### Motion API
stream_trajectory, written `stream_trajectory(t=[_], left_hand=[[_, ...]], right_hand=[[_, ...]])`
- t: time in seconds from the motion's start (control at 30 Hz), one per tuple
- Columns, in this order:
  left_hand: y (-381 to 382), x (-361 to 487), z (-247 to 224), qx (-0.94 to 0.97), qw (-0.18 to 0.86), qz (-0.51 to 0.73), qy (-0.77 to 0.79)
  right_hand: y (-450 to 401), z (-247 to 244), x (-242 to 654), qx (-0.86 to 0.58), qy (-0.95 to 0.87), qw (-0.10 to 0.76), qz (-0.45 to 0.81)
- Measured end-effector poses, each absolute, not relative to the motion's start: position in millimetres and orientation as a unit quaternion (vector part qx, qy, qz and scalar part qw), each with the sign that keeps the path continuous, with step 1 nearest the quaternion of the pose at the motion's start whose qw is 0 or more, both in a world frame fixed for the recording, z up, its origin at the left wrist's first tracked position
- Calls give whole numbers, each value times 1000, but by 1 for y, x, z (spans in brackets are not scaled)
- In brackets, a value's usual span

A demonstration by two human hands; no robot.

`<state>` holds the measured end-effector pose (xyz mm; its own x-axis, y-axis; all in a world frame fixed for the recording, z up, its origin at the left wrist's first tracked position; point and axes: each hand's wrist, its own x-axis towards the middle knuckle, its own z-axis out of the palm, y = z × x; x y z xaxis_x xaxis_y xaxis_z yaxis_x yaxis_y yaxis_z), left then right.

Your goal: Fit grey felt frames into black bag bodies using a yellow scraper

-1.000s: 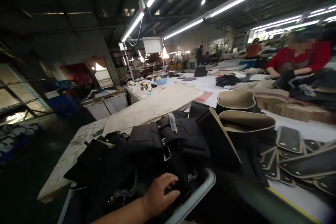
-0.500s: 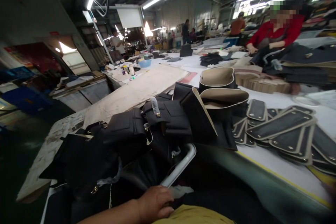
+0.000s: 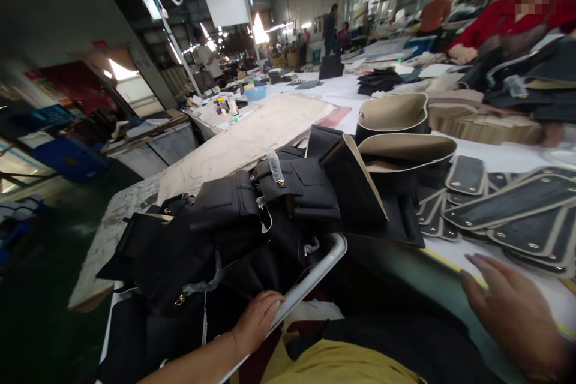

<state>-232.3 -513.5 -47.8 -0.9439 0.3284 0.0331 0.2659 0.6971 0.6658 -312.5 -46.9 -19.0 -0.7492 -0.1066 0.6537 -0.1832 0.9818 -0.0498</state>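
My left hand (image 3: 257, 319) is closed at a grey metal tube (image 3: 310, 281), its fingers lying against the bent frame. Black leather bags (image 3: 294, 183) with gold clasps and plastic-wrapped parts are heaped just beyond and left of that tube. At the right, my right hand (image 3: 513, 309) is open, slightly blurred, with nothing in it. It hovers near the table's yellow-marked edge (image 3: 443, 261), close to a pile of dark strips (image 3: 513, 201) with pale borders and metal studs.
Two open black bag bodies (image 3: 407, 156) with beige lining stand on the white table. A beige sheet (image 3: 252, 132) covers its left part. Farther back are a blue bowl (image 3: 255, 93) and bottles. A co-worker in a red sleeve (image 3: 486, 24) stands across the table at right.
My right hand has come into view at the right, by the table edge. The left hand sits a little farther left and higher along the tube. The whole view has shifted.
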Motion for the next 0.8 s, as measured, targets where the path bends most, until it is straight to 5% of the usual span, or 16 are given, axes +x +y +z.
stream_trajectory(t=[0.37,0.8], left_hand=[[-535,-270,-29,398,46,15,916],[-559,-361,-5,414,-51,-107,903]], right_hand=[[-162,-53,-297,274,-939,168,123],[-176,-60,-294,291,-948,38,122]])
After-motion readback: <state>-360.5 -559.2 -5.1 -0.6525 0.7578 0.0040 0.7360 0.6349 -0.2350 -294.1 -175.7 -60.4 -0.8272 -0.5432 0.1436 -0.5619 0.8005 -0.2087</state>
